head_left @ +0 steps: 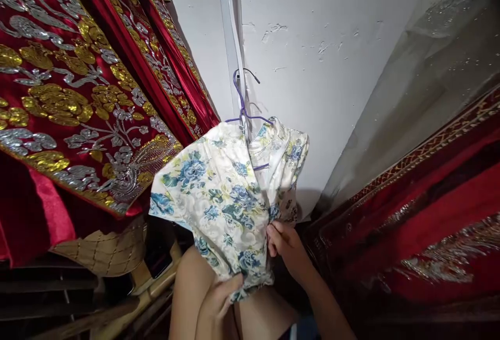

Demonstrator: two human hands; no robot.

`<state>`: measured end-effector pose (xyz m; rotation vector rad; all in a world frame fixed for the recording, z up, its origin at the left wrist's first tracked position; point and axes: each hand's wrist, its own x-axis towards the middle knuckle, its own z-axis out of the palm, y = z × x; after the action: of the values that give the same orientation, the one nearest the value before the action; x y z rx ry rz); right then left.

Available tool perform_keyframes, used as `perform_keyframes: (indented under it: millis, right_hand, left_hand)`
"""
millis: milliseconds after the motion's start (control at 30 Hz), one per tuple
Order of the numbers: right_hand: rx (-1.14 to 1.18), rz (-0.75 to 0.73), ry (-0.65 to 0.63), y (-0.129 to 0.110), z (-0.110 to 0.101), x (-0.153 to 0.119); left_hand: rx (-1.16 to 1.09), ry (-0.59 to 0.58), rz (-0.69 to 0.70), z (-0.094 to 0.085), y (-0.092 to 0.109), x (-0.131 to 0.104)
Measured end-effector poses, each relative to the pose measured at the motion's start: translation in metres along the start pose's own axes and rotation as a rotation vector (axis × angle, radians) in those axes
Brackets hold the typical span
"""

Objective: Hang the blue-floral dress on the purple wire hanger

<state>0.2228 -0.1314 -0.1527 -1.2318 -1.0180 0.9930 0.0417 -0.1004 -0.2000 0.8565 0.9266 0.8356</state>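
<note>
Right hand [284, 243] has thumb and fingers pinched together on the front edge of a white, blue-flowered top [226, 194], while at eight o'clock from it the left hand [217, 298] is closed on the lower hem, thumb on the near face. From the right hand, the top spreads toward ten o'clock and hangs on a purple hanger [242, 112] at eleven. Beyond lie sequined red fabric [58, 101] at ten, a scuffed white wall [312, 79] at one and another red fabric [449, 186] at three.
</note>
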Motion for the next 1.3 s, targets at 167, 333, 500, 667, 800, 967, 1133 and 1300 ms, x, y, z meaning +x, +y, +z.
perform_keyframes:
  millis: [167,333,500,667,800,967,1133,1300]
  right_hand:
    - [0.030,0.020,-0.019,-0.005,0.010,-0.017]
    - [0.029,0.029,0.027,-0.013,0.014,-0.030]
    - [-0.013,-0.017,0.097,-0.016,0.013,-0.032]
    - [-0.059,-0.044,0.103,-0.014,0.007,-0.031]
    - [-0.052,-0.039,0.102,-0.017,0.005,-0.031]
    - [-0.044,-0.042,0.050,-0.021,0.000,-0.033]
    - [-0.091,0.018,-0.012,-0.017,-0.003,-0.034]
    - [-0.040,0.063,-0.097,-0.018,0.006,-0.037]
  left_hand:
    - [-0.122,-0.028,-0.063,-0.004,0.001,-0.015]
    - [-0.130,-0.078,-0.018,-0.001,0.013,-0.029]
    - [-0.127,-0.075,0.000,0.010,0.017,-0.040]
    - [-0.159,-0.072,-0.024,0.014,0.014,-0.041]
    - [-0.201,-0.027,-0.043,0.008,0.010,-0.031]
    - [-0.213,0.273,0.074,0.004,0.008,-0.009]
    - [0.023,0.639,0.636,0.024,0.004,-0.008]
    - [0.381,0.323,0.767,0.061,-0.004,-0.018]
